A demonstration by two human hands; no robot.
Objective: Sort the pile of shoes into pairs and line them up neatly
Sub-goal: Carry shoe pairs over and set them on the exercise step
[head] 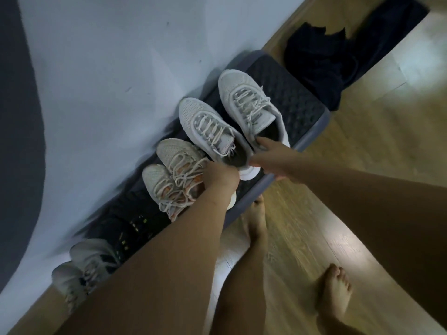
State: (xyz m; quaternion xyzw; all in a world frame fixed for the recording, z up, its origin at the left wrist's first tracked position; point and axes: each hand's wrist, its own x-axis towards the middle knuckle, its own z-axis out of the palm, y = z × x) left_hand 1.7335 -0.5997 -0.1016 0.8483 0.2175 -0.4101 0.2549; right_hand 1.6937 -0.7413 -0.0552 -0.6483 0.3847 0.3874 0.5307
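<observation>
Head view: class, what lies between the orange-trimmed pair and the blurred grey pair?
Dark shoes with yellowish marks lie between the orange-trimmed pair and the grey pair, partly behind the left forearm, in the head view.

Home, likely an entry or hallway corner. Wood-plank floor (302,226), plain pale wall (96,81). Dark textured shoe tray (325,118) set along the wall, worn sneakers (244,97) lined on it. Heap of dark clothing (321,66) on the floor beyond. Person's bare feet (336,291) on the planks.
</observation>
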